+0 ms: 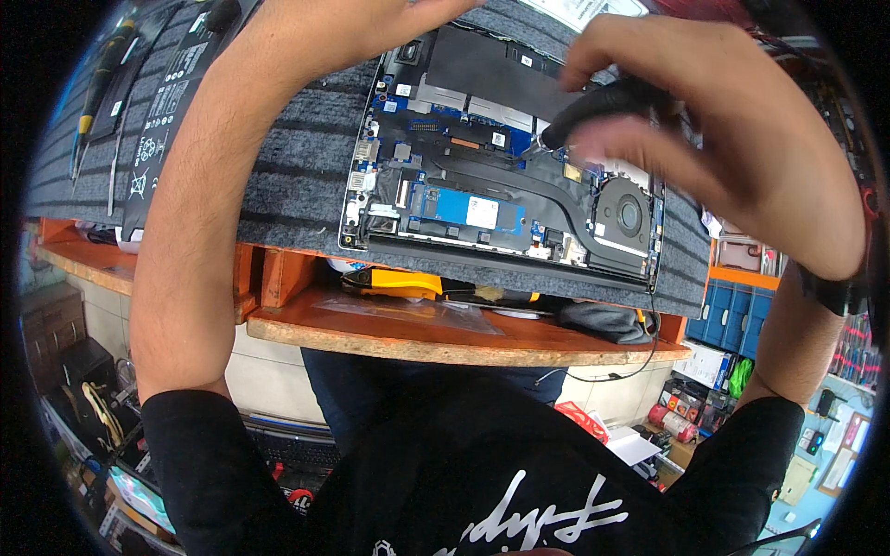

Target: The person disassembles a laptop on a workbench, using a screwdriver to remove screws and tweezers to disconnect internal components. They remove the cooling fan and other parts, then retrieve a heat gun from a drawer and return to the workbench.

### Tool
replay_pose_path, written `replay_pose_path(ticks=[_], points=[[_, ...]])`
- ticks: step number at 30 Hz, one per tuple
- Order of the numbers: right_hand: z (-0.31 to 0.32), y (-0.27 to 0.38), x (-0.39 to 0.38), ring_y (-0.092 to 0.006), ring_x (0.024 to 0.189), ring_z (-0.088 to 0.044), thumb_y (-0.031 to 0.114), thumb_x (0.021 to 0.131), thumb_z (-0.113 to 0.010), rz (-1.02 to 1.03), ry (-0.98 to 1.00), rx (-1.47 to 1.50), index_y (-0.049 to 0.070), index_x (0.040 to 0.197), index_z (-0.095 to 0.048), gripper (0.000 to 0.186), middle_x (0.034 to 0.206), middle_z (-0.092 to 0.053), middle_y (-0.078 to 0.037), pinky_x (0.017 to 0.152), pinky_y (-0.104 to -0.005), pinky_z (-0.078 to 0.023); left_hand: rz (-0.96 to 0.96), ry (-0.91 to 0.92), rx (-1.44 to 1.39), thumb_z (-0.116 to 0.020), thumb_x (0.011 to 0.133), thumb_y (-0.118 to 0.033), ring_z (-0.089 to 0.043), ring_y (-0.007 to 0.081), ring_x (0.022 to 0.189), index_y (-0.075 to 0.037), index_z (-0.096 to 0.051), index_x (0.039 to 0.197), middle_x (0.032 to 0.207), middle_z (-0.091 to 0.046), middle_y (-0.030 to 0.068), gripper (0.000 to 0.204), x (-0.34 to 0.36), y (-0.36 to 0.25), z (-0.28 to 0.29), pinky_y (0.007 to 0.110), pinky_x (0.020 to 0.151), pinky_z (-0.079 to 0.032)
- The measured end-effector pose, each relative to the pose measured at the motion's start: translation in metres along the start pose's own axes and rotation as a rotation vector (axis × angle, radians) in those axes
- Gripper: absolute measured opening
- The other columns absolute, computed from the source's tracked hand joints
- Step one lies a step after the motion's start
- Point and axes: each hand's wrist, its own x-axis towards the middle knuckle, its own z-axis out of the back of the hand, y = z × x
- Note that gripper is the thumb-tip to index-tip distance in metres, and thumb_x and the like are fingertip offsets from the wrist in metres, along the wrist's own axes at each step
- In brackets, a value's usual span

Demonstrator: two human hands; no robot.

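Observation:
An open laptop (pixel 468 218) lies bottom up on a grey ridged mat (pixel 278 185), its blue boards, black heat pipes and fan (pixel 623 208) exposed. My right hand (pixel 686 120), slightly blurred, grips a black-handled screwdriver (pixel 593 116), its tip over the middle of the board among the components. My left hand (pixel 399 18) is at the top edge of the view, above the laptop's upper left, with its fingers mostly out of frame.
A black battery (pixel 162 111) and a yellow-black screwdriver (pixel 97 88) lie on the mat's left. The wooden shelf (pixel 417 338) below holds a yellow tool (pixel 399 283), a plastic bag and a grey pouch (pixel 598 320). Boxes (pixel 705 366) stand lower right, with blue drawers (pixel 742 324).

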Motion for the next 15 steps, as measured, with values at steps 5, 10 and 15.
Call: replay_pose_path(ticks=[5, 10, 15], points=[[0.003, -0.001, -0.005, -0.0251, 0.100, -0.067, -0.003, 0.088, -0.069, -0.006, 0.001, 0.001, 0.002, 0.110, -0.063, 0.023, 0.107, -0.063, -0.013, 0.082, -0.0368, -0.052, -0.054, 0.025, -0.054, -0.070, 0.094, -0.025, -0.068, 0.0304, 0.097, -0.001, -0.075, 0.100, 0.099, -0.070, 0.0130, 0.025, 0.000, -0.003, 0.002, 0.042, 0.089, -0.055], [0.003, 0.002, -0.002, -0.0253, 0.100, -0.067, -0.003, 0.088, -0.069, -0.003, 0.000, 0.003, 0.002, 0.110, -0.063, 0.023, 0.107, -0.064, -0.013, 0.082, -0.0369, -0.052, -0.094, 0.061, -0.056, -0.070, 0.093, -0.024, -0.067, 0.0309, 0.099, -0.002, -0.074, 0.102, 0.102, -0.069, 0.0130, 0.024, -0.003, -0.003, 0.005, 0.042, 0.091, -0.054], [0.000, 0.006, 0.015, -0.0256, 0.100, -0.067, -0.002, 0.088, -0.069, -0.015, 0.000, 0.004, 0.002, 0.110, -0.063, 0.023, 0.107, -0.064, -0.013, 0.082, -0.0371, -0.052, -0.152, 0.267, -0.425, -0.075, 0.090, -0.019, -0.067, 0.0287, 0.098, -0.002, -0.075, 0.107, 0.104, -0.070, 0.0129, 0.023, -0.002, -0.001, -0.002, 0.039, 0.092, -0.054]])
